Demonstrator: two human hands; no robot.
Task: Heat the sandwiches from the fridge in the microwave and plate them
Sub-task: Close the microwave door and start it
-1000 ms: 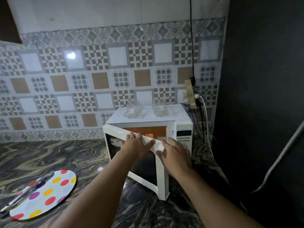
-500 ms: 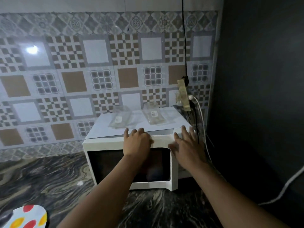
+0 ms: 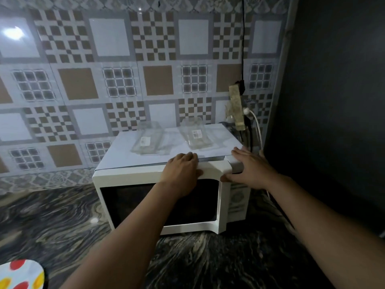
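While both hands rest flat on it, the white microwave (image 3: 158,197) sits at the centre of the frame with its door pushed to.

Nearest, at the lower left corner, one round plate (image 3: 20,276) with red and yellow dots lies on the dark, swirl-veined stone counter (image 3: 52,222). Two bare forearms reach up from the bottom edge. Left hand (image 3: 181,174) presses with straight fingers on the glossy top rim of the door, above its dark glass window; right hand (image 3: 250,170) lies flat, fingers spread, over the top right corner by the control panel; neither grips anything. On the smooth white top lie two clear, crinkled plastic sandwich packs (image 3: 149,140) (image 3: 194,134), each with a small label. Behind, at the right, one worn power strip (image 3: 236,107) hangs with cables against the glossy geometric wall tiles (image 3: 108,80). Sandwiches themselves are not visible.
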